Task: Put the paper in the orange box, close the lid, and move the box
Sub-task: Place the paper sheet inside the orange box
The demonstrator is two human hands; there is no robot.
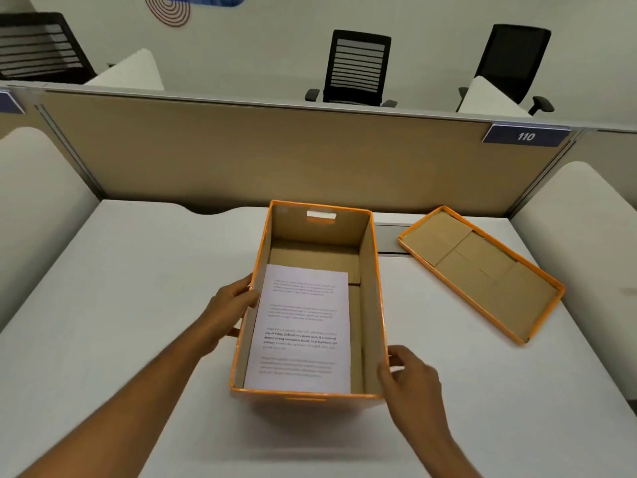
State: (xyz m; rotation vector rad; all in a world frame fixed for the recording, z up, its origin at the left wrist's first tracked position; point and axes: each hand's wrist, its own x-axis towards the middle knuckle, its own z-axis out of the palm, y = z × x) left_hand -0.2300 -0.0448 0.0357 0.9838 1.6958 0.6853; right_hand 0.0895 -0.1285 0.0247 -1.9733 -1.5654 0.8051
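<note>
An open orange box (pixel 374 270) with a brown cardboard inside stands in the middle of the white desk. A printed sheet of paper (pixel 303 332) lies inside it, leaning toward the left wall. My left hand (pixel 227 312) rests against the box's left wall, fingers at the paper's edge. My right hand (pixel 410 377) is beside the box's near right corner, fingers curled and touching the wall. The orange lid (pixel 482 270) lies upside down on the desk to the right of the box.
A tan partition (pixel 275 150) with a "110" tag (pixel 525 136) closes off the desk's far side. White side panels (pixel 586 219) stand left and right. Black office chairs (pixel 358 67) are behind the partition. A cable slot (pixel 389 232) runs behind the box.
</note>
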